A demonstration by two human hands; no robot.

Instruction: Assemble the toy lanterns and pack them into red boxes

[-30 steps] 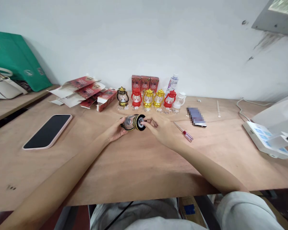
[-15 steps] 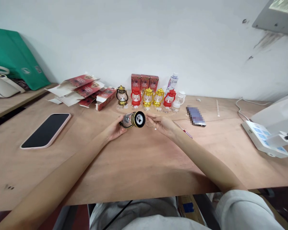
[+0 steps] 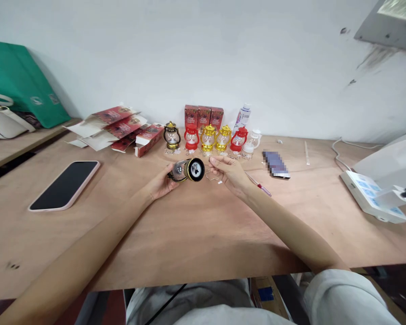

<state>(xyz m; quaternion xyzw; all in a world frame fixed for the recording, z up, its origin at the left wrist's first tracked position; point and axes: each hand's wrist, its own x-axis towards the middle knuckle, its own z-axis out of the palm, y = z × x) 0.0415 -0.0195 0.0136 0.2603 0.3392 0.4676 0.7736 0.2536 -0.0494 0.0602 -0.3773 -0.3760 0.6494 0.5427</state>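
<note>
A bronze and black lantern [image 3: 188, 170] lies on its side in my left hand [image 3: 162, 182], its round base turned towards the right and the camera. Just right of that base, my right hand [image 3: 228, 172] is closed in a pinch; whatever its fingertips hold is too small to make out. A thin wire piece [image 3: 212, 175] with a small white tag lies on the table below those fingertips. Behind both hands stands a row of small lanterns: a bronze one [image 3: 172, 135], a red one [image 3: 191, 137], two gold, another red and a white one.
Red boxes [image 3: 204, 116] and a bottle [image 3: 242, 118] stand by the wall. Flattened cartons [image 3: 113, 124] lie back left, a phone [image 3: 66, 185] at left. To the right are a screwdriver [image 3: 262, 187], a second phone [image 3: 276, 164] and a power strip [image 3: 372, 198].
My right hand has shifted slightly up and its fingertips have moved a little away from the lantern's base. My left hand and the lantern are almost unmoved.
</note>
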